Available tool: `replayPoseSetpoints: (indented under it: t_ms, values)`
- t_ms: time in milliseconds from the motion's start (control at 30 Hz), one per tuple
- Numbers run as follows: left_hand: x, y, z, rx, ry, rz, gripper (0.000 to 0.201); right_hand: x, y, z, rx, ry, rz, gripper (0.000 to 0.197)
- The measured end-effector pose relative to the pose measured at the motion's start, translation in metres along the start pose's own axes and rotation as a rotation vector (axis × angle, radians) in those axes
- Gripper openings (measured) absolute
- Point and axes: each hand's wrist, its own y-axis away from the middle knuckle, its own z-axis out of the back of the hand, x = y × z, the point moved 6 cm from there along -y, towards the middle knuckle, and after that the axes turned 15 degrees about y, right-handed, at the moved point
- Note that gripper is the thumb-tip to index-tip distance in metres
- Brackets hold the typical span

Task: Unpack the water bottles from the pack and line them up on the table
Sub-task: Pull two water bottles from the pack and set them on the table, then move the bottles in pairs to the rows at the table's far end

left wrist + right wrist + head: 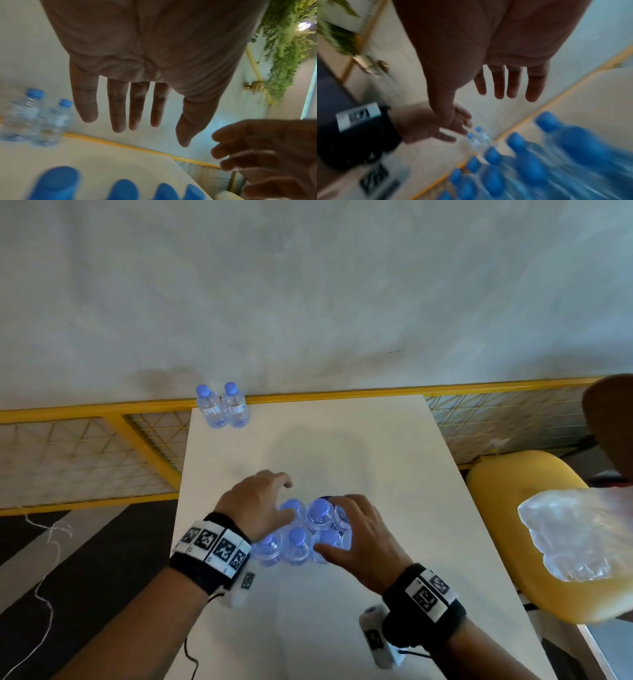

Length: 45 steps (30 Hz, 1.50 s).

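Several clear water bottles (301,537) with blue caps stand bunched together, free of any wrap, in the middle of the white table (342,440). Two more bottles (222,407) stand side by side at the table's far left corner. My left hand (274,498) hovers over the left side of the bunch with its fingers spread and straight (120,108), holding nothing. On the right side my right hand (342,525) reaches over the caps, its fingers extended (505,86) and empty. The blue caps (56,182) show blurred under the left palm, and the bunch (539,162) is blurred below the right.
Crumpled clear plastic wrap (575,535) lies on a yellow chair (507,484) to the right of the table. A yellow railing with mesh (102,419) runs behind the table along a pale wall. Dark floor lies to the left.
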Motion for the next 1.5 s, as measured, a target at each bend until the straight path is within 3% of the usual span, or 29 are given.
replayPoseSetpoints:
  t_ms: [100, 267, 467, 600, 700, 767, 1067, 1133, 1267, 1333, 1500]
  values:
    - [0.040, 0.032, 0.017, -0.022, 0.016, 0.125, 0.043, 0.040, -0.033, -0.002, 0.090, 0.096, 0.107, 0.050]
    - [0.091, 0.065, 0.013, -0.009, -0.019, 0.255, 0.054, 0.095, -0.102, -0.040, 0.285, 0.284, 0.291, 0.035]
    - [0.113, 0.073, -0.009, -0.041, 0.019, 0.240, 0.053, 0.140, -0.161, -0.109, 0.469, 0.593, 0.406, 0.035]
    - [0.114, 0.070, -0.019, -0.065, 0.048, 0.202, 0.056, 0.135, -0.179, -0.154, 0.594, 0.766, 0.447, 0.038]
    - [0.116, 0.066, -0.024, -0.067, 0.072, 0.179, 0.050, 0.129, -0.185, -0.176, 0.686, 0.863, 0.455, 0.026]
    - [0.119, 0.062, -0.026, -0.057, 0.069, 0.166, 0.047, 0.136, -0.182, -0.177, 0.686, 0.866, 0.489, 0.012]
    - [0.140, 0.028, 0.037, -0.151, 0.106, 0.185, 0.020, 0.133, -0.249, -0.131, 0.549, 0.706, 0.392, 0.015]
    - [0.149, 0.006, 0.059, -0.167, 0.081, 0.179, 0.025, 0.135, -0.273, -0.119, 0.546, 0.736, 0.364, 0.008]
    - [0.164, -0.048, 0.104, -0.212, 0.049, 0.160, 0.030, 0.134, -0.323, -0.109, 0.490, 0.771, 0.270, 0.021]
    - [0.170, -0.078, 0.125, -0.225, 0.037, 0.159, 0.030, 0.127, -0.346, -0.111, 0.490, 0.759, 0.227, 0.017]
    - [0.182, -0.146, 0.157, -0.185, -0.057, 0.164, 0.014, 0.112, -0.386, -0.123, 0.445, 0.713, 0.161, 0.019]
